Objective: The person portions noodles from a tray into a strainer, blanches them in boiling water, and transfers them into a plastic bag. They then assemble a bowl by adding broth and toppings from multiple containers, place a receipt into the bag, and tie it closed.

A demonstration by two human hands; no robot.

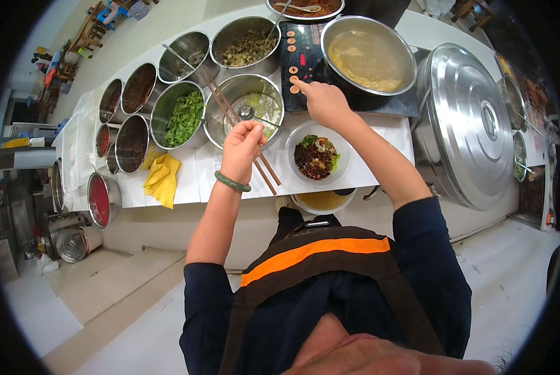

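Observation:
My left hand [242, 150], with a green bangle at its wrist, grips a pair of long brown chopsticks [221, 96]. They slant across a steel pot [223, 123] that has a ladle and some pale green food in it. My right hand [325, 103] holds nothing; its index fingertip is at the round buttons on the control panel of a black induction cooker [303, 96]. On the cooker sits a steel pot of yellowish broth [366, 61]. Below my right hand, a clear plastic bowl [343, 166] contains chopped greens, dark red seasoning and other toppings.
Steel pots line the left, including one of chopped greens [184, 117] and one of chopped vegetables [247, 49]. A yellow cloth [162, 180] hangs over the table's front edge. A large lidded steel pot [467, 122] stands at right. Below the edge is a basin of yellow liquid [319, 200].

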